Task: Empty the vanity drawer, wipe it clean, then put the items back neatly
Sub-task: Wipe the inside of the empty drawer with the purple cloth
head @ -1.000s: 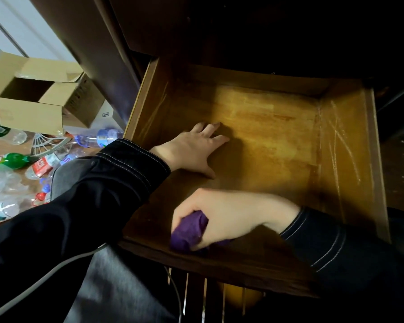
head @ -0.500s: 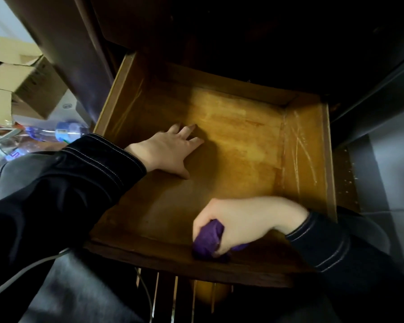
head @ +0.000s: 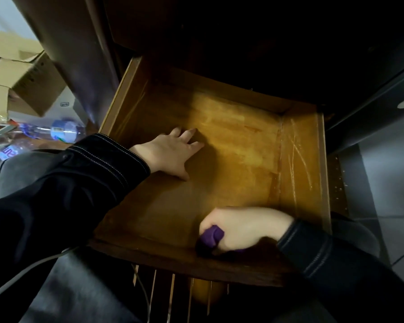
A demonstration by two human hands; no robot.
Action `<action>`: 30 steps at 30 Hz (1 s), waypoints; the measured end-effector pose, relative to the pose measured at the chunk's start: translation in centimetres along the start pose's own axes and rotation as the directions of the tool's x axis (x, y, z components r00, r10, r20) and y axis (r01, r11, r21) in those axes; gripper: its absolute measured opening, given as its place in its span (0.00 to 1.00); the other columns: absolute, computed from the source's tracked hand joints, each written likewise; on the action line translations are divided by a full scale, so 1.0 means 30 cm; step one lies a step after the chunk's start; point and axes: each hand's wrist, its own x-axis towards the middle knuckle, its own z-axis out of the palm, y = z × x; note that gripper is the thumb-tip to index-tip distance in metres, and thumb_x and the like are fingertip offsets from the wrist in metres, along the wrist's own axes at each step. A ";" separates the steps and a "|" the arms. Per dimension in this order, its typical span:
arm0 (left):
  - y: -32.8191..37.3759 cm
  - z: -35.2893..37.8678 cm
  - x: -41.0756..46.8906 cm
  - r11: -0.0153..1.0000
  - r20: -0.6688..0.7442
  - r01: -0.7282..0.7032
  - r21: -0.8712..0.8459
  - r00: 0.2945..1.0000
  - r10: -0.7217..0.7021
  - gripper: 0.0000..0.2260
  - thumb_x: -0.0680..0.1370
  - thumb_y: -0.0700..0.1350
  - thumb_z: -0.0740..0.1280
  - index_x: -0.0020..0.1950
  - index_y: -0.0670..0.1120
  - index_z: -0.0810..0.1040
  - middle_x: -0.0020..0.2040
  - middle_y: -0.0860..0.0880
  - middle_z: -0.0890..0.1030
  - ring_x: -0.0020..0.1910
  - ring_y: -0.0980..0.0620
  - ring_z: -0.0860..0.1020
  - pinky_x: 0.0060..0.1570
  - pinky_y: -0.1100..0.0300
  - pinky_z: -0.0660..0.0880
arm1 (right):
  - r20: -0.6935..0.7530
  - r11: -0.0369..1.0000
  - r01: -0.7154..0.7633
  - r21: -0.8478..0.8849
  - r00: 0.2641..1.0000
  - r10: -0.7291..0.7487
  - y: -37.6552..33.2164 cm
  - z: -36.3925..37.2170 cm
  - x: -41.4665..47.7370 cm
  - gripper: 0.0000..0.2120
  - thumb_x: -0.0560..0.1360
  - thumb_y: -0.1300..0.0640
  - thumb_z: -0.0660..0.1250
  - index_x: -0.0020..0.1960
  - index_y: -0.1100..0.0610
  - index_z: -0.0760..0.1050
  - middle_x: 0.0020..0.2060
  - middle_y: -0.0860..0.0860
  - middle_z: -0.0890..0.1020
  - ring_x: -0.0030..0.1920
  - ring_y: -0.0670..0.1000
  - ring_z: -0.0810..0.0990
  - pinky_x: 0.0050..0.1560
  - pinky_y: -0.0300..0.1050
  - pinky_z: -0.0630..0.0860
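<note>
The wooden vanity drawer (head: 301, 159) is pulled out in front of me and holds nothing but my hands. My left hand (head: 170, 152) lies flat on the drawer floor near the left wall, fingers straight and spread. My right hand (head: 240, 227) grips a bunched purple cloth (head: 211, 235) and presses it against the floor beside the drawer's front wall, right of the middle. Most of the cloth is hidden under my fist.
Left of the drawer, on the floor, lie cardboard boxes (head: 21, 89) and plastic bottles (head: 56, 131). The dark vanity body (head: 219, 43) overhangs the drawer's back. A grey cable (head: 21, 276) crosses my lap. Grey floor shows at the right.
My right hand has slid the purple cloth to the right along the drawer's front edge. My left hand stays flat in the same spot. The view has shifted.
</note>
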 end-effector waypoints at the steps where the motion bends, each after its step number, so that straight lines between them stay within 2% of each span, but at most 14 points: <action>1: -0.002 -0.004 0.000 1.000 0.005 -0.002 -0.018 1.000 0.002 0.47 0.73 0.64 0.71 0.82 0.55 0.46 0.82 0.46 0.42 0.79 0.36 0.49 0.69 0.41 0.69 | 0.015 1.000 -0.006 -0.008 1.000 0.006 -0.001 0.002 0.003 0.16 0.79 0.62 0.69 0.66 0.62 0.77 0.61 0.60 0.81 0.62 0.61 0.79 0.59 0.48 0.73; 5: 0.007 -0.010 -0.008 0.999 0.002 -0.034 -0.036 0.999 0.034 0.42 0.75 0.61 0.71 0.81 0.54 0.51 0.82 0.45 0.47 0.79 0.38 0.53 0.70 0.41 0.68 | -0.043 0.982 0.097 0.159 0.995 -0.091 0.018 -0.041 -0.072 0.13 0.76 0.63 0.73 0.61 0.60 0.80 0.55 0.55 0.84 0.56 0.54 0.81 0.57 0.46 0.77; 7: 0.021 -0.030 -0.012 0.979 -0.072 -0.142 -0.147 0.989 0.133 0.34 0.77 0.57 0.70 0.80 0.53 0.60 0.80 0.45 0.56 0.77 0.43 0.59 0.73 0.45 0.65 | -0.067 0.960 0.123 0.252 0.992 -0.109 0.030 -0.053 -0.109 0.14 0.76 0.62 0.74 0.61 0.58 0.81 0.53 0.52 0.85 0.53 0.50 0.83 0.57 0.44 0.79; 8: 0.030 -0.043 -0.020 0.940 -0.105 -0.212 -0.268 0.976 0.191 0.30 0.78 0.55 0.69 0.78 0.51 0.65 0.78 0.45 0.62 0.75 0.45 0.64 0.73 0.48 0.65 | -0.116 0.927 0.136 0.348 0.988 -0.101 0.042 -0.055 -0.120 0.14 0.76 0.60 0.74 0.61 0.56 0.81 0.52 0.50 0.85 0.53 0.48 0.83 0.58 0.44 0.79; 10: 0.056 -0.069 -0.035 0.717 -0.170 -0.284 -0.637 0.959 0.228 0.20 0.80 0.51 0.68 0.71 0.46 0.74 0.67 0.44 0.77 0.63 0.46 0.79 0.61 0.52 0.76 | -0.281 0.856 0.172 0.488 0.959 -0.033 0.062 -0.054 -0.138 0.16 0.74 0.55 0.75 0.61 0.49 0.80 0.53 0.48 0.85 0.54 0.47 0.84 0.58 0.46 0.80; 12: 0.079 -0.094 -0.058 0.388 -0.170 -0.251 -0.887 0.958 0.230 0.17 0.81 0.50 0.65 0.63 0.40 0.78 0.55 0.40 0.83 0.48 0.42 0.84 0.44 0.52 0.83 | -0.438 0.797 0.178 0.576 0.891 0.117 0.100 -0.051 -0.147 0.21 0.69 0.48 0.77 0.61 0.44 0.78 0.53 0.45 0.85 0.53 0.46 0.85 0.56 0.46 0.81; 14: 0.083 -0.107 -0.076 0.183 -0.147 -0.194 -0.964 0.959 0.242 0.22 0.79 0.56 0.62 0.60 0.38 0.79 0.52 0.37 0.83 0.46 0.41 0.84 0.43 0.49 0.84 | -0.499 0.718 0.165 0.677 0.819 0.283 0.128 -0.047 -0.146 0.26 0.64 0.46 0.78 0.60 0.45 0.78 0.51 0.45 0.86 0.51 0.46 0.86 0.55 0.48 0.81; 16: 0.080 -0.110 -0.083 0.088 -0.119 -0.150 -0.985 0.949 0.291 0.25 0.80 0.60 0.61 0.60 0.38 0.79 0.54 0.36 0.82 0.49 0.38 0.83 0.48 0.45 0.83 | -0.511 0.646 0.176 0.743 0.772 0.377 0.145 -0.042 -0.134 0.24 0.65 0.47 0.78 0.59 0.48 0.79 0.50 0.47 0.87 0.51 0.48 0.86 0.56 0.50 0.82; 19: 0.084 -0.093 -0.080 0.082 -0.071 -0.107 -0.991 0.932 0.356 0.24 0.79 0.60 0.64 0.62 0.40 0.77 0.55 0.40 0.83 0.55 0.38 0.82 0.57 0.41 0.80 | -0.506 0.540 0.222 0.812 0.729 0.461 0.150 -0.047 -0.115 0.16 0.73 0.51 0.76 0.60 0.49 0.79 0.51 0.50 0.87 0.51 0.50 0.86 0.57 0.52 0.81; 22: 0.099 -0.066 -0.075 0.069 -0.008 -0.032 -0.997 0.946 0.324 0.24 0.76 0.60 0.68 0.65 0.46 0.75 0.58 0.44 0.83 0.58 0.43 0.82 0.60 0.41 0.78 | -0.521 0.508 0.256 0.823 0.695 0.495 0.134 -0.050 -0.097 0.17 0.75 0.52 0.74 0.63 0.48 0.77 0.56 0.51 0.85 0.53 0.49 0.86 0.53 0.51 0.83; 25: 0.106 -0.058 -0.084 0.024 -0.002 -0.012 -1.000 0.935 0.356 0.24 0.76 0.56 0.70 0.68 0.48 0.72 0.62 0.46 0.81 0.61 0.46 0.81 0.60 0.45 0.79 | -0.513 0.393 0.365 0.844 0.764 0.392 0.111 -0.042 -0.098 0.25 0.73 0.54 0.74 0.69 0.51 0.74 0.62 0.52 0.81 0.59 0.53 0.84 0.55 0.54 0.83; 26: 0.106 -0.059 -0.085 0.024 -0.007 -0.015 -1.000 0.942 0.336 0.24 0.75 0.53 0.72 0.68 0.48 0.72 0.62 0.46 0.82 0.60 0.46 0.82 0.59 0.46 0.79 | -0.511 0.391 0.368 0.844 0.774 0.374 0.105 -0.039 -0.106 0.27 0.73 0.54 0.74 0.71 0.51 0.72 0.64 0.51 0.80 0.59 0.53 0.84 0.56 0.54 0.83; 28: 0.108 -0.063 -0.081 0.061 -0.038 -0.054 -0.997 0.970 0.240 0.22 0.74 0.45 0.74 0.66 0.44 0.74 0.59 0.42 0.82 0.57 0.45 0.83 0.56 0.46 0.80 | -0.554 0.522 0.319 0.791 0.738 0.387 0.102 -0.029 -0.133 0.24 0.76 0.55 0.72 0.71 0.48 0.71 0.63 0.47 0.79 0.57 0.47 0.84 0.53 0.48 0.83; 30: 0.113 -0.065 -0.073 0.139 -0.095 -0.117 -0.983 0.984 0.151 0.17 0.75 0.37 0.72 0.64 0.40 0.75 0.53 0.40 0.82 0.51 0.44 0.82 0.54 0.47 0.79 | -0.713 0.814 0.149 0.562 0.586 0.385 0.133 -0.015 -0.170 0.19 0.79 0.54 0.68 0.68 0.45 0.71 0.60 0.40 0.79 0.54 0.39 0.82 0.51 0.38 0.80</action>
